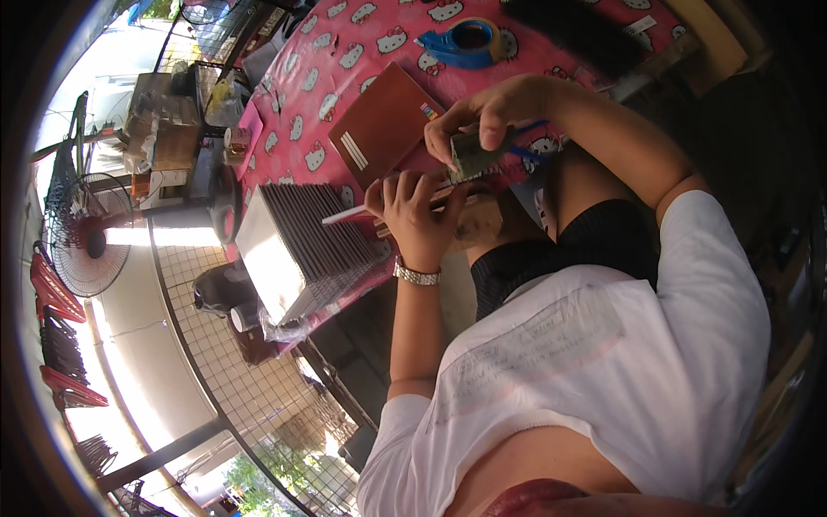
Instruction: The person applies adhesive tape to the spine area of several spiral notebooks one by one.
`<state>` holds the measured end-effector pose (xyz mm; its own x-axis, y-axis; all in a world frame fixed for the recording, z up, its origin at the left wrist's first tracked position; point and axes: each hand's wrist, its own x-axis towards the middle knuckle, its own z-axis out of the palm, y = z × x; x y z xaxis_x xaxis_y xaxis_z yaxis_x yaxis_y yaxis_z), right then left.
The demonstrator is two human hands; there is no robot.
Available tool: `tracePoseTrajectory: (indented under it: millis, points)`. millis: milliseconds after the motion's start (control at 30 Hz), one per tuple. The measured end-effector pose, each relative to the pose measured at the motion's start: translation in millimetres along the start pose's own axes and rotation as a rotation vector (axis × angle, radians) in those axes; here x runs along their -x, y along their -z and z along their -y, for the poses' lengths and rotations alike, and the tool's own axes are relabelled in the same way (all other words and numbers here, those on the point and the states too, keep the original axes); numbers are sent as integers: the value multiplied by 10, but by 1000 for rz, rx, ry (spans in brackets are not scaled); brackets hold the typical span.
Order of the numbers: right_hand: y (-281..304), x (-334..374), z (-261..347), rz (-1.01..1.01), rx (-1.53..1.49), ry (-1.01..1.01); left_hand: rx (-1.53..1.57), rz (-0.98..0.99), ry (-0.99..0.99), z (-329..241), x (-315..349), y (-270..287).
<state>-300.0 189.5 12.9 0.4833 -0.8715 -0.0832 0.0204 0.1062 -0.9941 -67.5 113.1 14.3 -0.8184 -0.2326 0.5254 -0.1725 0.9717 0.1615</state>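
My left hand [413,211], with a metal watch at its wrist, is closed around a thin piece whose white, stick-like end [345,214] juts out to the left. Brownish edges show beneath its fingers. Just above and to the right, my right hand [495,121] pinches a small grey-green block [475,156], which is close to or touching the piece under my left fingers; I cannot tell which. Blue handle-like parts [530,151] show beside the right hand. A round brown wooden-looking piece [479,221] lies below the hands, near my lap.
A pink patterned cloth [284,95] covers the table. On it are a brown notebook [385,125], a blue tape dispenser [461,43] and a stack of dark-edged books or pads [297,241]. A fan [90,237] and cardboard boxes [161,125] stand to the left.
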Motion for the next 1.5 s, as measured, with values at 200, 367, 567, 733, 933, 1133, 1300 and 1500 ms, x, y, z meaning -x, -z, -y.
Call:
tracePoseTrajectory:
  millis: [200,367,567,733,933,1133,1300,1500]
  points:
    - [-55,-54,72,151,-318,151,30,59,4,43,0,68]
    - [6,-134,29,-83,27,-87,50,31,-9,61,-46,82]
    - [-109,-160,103,15,-70,86,106,-10,27,136,12,39]
    - [-42,-264,113,-111,495,-50,121,-52,56,152,63,-2]
    - [-25,-408,88,-42,261,-14,145,-81,119,177,73,10]
    - [157,-684,8,-86,606,-155,-25,-121,85,426,143,118]
    - [65,-885,147,22,353,-15,-81,-79,186,516,280,172]
    - [86,-916,111,10,406,-39,-19,-55,182,538,262,179]
